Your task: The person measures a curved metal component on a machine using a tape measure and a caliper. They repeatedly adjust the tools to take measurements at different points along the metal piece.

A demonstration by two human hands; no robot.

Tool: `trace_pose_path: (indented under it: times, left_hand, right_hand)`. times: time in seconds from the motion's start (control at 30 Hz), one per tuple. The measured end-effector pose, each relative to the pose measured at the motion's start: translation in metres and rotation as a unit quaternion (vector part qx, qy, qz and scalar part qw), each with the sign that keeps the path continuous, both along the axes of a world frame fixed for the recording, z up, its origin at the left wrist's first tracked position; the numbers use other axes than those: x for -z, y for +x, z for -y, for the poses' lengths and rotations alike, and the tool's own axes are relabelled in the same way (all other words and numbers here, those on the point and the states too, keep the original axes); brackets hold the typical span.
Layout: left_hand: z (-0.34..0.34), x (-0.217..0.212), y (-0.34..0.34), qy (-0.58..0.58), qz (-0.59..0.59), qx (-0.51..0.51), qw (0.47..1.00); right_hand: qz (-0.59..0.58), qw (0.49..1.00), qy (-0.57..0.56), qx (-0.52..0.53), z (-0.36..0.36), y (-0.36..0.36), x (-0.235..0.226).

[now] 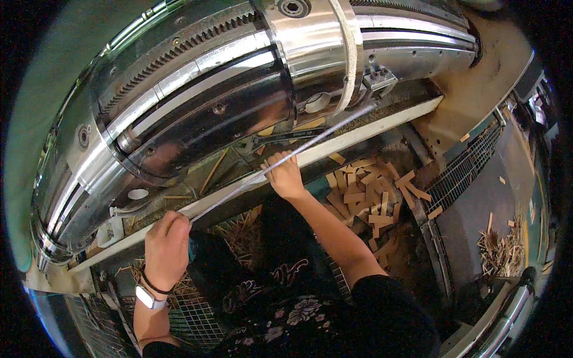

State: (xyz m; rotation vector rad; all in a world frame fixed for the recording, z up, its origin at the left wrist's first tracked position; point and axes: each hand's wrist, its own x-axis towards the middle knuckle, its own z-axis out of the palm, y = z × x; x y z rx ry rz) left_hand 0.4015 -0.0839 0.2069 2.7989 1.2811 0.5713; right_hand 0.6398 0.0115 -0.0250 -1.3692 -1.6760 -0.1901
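Observation:
A long, thin, pale grey rod slants up to the right in front of a large metal cylinder. Its lower left end is in my left hand, whose fingers are closed around it. Farther along, my right hand has its fingers curled at the rod, over a pale beam. The rod's far end comes up near a small metal block on the cylinder. Behind the rod, a dark adjustable wrench lies on the ledge below the cylinder.
Toothed tracks curve along the cylinder. Below on the right lies a heap of flat tan offcuts. Metal grating runs beyond it, with stringy scraps farther right. More grating lies at lower left. A shiny pipe stands at lower right.

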Motion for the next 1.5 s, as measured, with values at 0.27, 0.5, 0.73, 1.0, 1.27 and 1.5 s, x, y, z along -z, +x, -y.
trace_pose_path:
  times: [0.27, 0.5, 0.73, 1.0, 1.27, 1.5]
  left_hand:
    - [0.003, -0.015, -0.004, 0.055, -0.018, -0.017, 0.998]
    - [0.002, -0.018, -0.016, 0.102, -0.001, -0.022, 0.995]
    - [0.012, -0.026, -0.055, 0.046, 0.040, -0.039, 0.997]
    - [0.014, -0.032, -0.120, 0.029, 0.040, -0.064, 0.997]
    - [-0.013, -0.021, -0.141, 0.066, 0.068, -0.018, 0.995]
    - [-0.031, -0.020, -0.146, 0.067, 0.066, 0.004, 0.996]
  right_hand:
    - [0.030, 0.997, -0.067, -0.038, 0.003, 0.006, -0.005]
    - [-0.010, 0.995, -0.074, -0.068, 0.004, 0.009, -0.008]
    - [0.043, 0.984, -0.167, -0.036, 0.010, 0.012, -0.015]
    - [0.045, 0.990, -0.130, -0.023, 0.011, 0.008, -0.010]
    - [0.086, 0.970, -0.226, -0.013, 0.008, 0.008, -0.016]
    - [0.100, 0.967, -0.234, -0.018, -0.015, 0.022, -0.032]
